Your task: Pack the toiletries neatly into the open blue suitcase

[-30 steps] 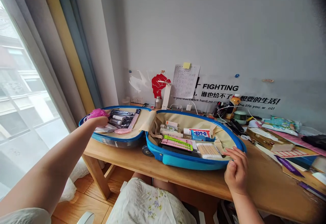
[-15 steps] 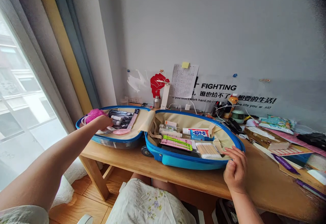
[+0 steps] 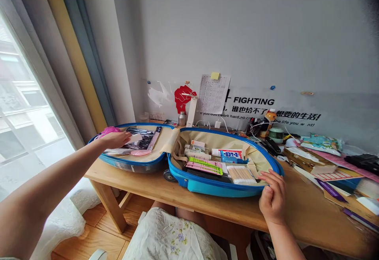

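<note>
A small blue suitcase lies unfolded on the wooden table, both halves facing up. Over its left half, my left hand is closed, with a small white flat piece at its fingertips. Around that hand lie a magenta bath puff, dark clear-wrapped packs and a pink oval item. My right hand grips the right half's near rim, fingers over the edge. Beside it are cotton swabs, a toothpaste box, a blue tube and pink-green packets.
Papers, purple-wrapped sticks and a snack bag clutter the table's right side. An orange-labelled bottle and a green jar stand by the wall. Curtains hang at the left.
My left hand has shifted slightly left and down, and the white piece now shows at its fingertips over the dark packs. My right hand stays on the rim.
</note>
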A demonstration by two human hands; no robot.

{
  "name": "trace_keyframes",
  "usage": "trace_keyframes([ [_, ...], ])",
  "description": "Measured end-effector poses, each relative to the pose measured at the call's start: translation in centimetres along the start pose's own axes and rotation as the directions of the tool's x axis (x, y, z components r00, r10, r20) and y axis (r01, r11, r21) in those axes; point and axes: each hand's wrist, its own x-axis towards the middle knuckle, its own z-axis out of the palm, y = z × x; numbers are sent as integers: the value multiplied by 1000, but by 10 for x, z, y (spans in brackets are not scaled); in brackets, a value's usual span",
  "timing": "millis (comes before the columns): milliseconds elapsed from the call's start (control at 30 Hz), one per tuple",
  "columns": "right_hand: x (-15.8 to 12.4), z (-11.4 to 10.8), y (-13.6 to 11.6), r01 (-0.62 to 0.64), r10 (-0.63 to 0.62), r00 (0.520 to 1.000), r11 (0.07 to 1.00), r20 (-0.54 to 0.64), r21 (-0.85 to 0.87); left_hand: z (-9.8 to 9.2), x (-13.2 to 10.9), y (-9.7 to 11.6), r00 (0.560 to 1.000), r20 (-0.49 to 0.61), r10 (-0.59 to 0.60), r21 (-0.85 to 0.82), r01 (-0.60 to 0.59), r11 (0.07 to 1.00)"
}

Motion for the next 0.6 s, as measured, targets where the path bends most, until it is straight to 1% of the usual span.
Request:
trace_keyframes([
  [67,-1,1,0,-12,12,1000,1000,-4,14,-11,3,12,997,-41,-71,82,74,994],
  [133,-1,1,1,-36,37,999,999,-12,21,-25,11,32,993,-75,-87,103,95,990],
  [167,-1,2,1,-49,50,999,999,-16,24,-32,16,45,993,-96,-66,92,75,993],
  [233,-1,2,1,-66,66,998,998,-22,25,-45,28,78,987,-158,0,65,10,998],
  [267,-1,2,1,-67,68,997,997,-21,24,-49,34,98,981,-186,60,47,-52,998],
  [300,-1,2,0,-63,63,998,998,-18,21,-52,41,119,974,-189,128,37,-123,992],
  [333,-1,2,0,-55,56,998,998,-14,17,-53,48,141,965,-165,202,34,-199,979],
  [400,-1,1,0,-38,38,999,999,-12,12,-49,63,182,944,-74,321,34,-319,947],
  [467,-2,0,0,-27,27,1000,1000,-8,10,-39,78,216,926,-3,378,24,-378,926],
  [533,-2,0,0,-28,28,1000,1000,0,8,-28,92,239,922,56,383,9,-384,923],
  [600,-3,0,0,-36,36,999,999,4,7,-17,104,251,924,93,370,2,-372,928],
])
